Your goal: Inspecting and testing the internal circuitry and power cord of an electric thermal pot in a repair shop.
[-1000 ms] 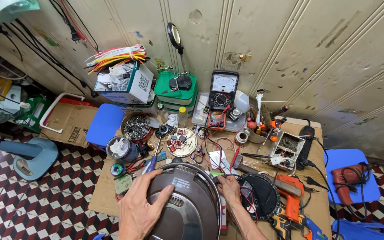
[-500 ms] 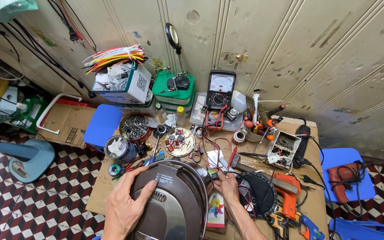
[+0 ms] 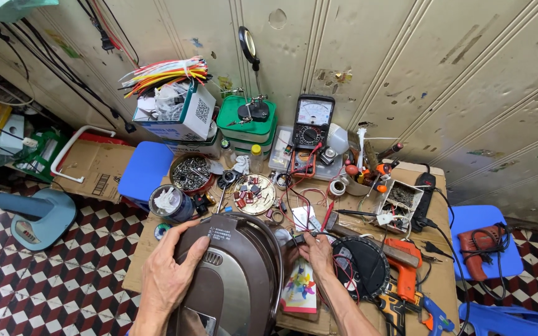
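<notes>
A brown and silver rice cooker (image 3: 235, 283) lies tilted on the cluttered low table (image 3: 434, 274), its lid toward me. My left hand (image 3: 166, 274) rests flat on its left side, fingers spread over the brown shell. My right hand (image 3: 319, 252) sits at the cooker's right edge, fingertips pinched around a small dark part with red wires by the rim. A black round disc (image 3: 362, 267) with wiring lies just right of that hand. A colourful booklet (image 3: 300, 287) lies under my right wrist.
An analog multimeter (image 3: 312, 124) stands at the back, beside green boxes (image 3: 245, 127) and a box of coloured cable ties (image 3: 172, 102). Bowls of screws (image 3: 191, 173) and parts (image 3: 253, 194), an orange drill (image 3: 403, 267), blue stools (image 3: 146, 171) and a fan base (image 3: 45, 218) surround the table.
The view has shifted slightly. My left hand slid a little up the cooker's side; my right hand stays at the cooker's right rim.
</notes>
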